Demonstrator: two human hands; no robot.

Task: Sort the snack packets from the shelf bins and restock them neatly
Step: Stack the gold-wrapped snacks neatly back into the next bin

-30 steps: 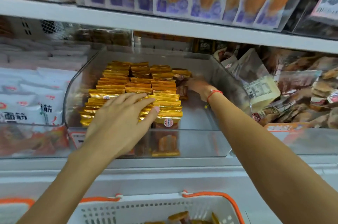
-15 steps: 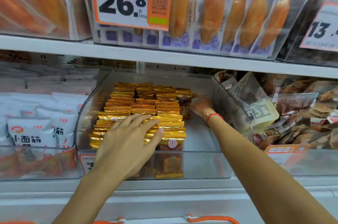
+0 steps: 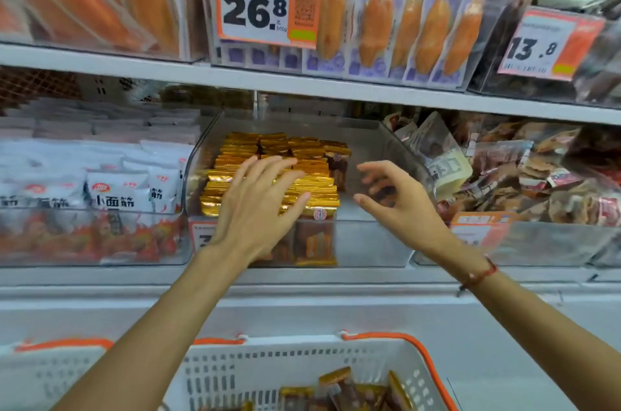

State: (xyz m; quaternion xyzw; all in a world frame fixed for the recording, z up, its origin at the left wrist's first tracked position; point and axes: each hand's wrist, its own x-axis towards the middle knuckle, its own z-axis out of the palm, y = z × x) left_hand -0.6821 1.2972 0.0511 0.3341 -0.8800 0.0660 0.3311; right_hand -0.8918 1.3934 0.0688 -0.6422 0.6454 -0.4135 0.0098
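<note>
Restocking is under way: the gold packets (image 3: 268, 172) are held flat in the clear bin (image 3: 369, 242) by the left hand (image 3: 258, 205), fingers spread. The right hand (image 3: 400, 202) hovers empty, fingers loosely apart. More packets from the basket (image 3: 433, 373) are probably needed next.

Packets (image 3: 268, 172) fill the bin's (image 3: 369, 242) left side; a basket (image 3: 302, 373) sits below.
</note>
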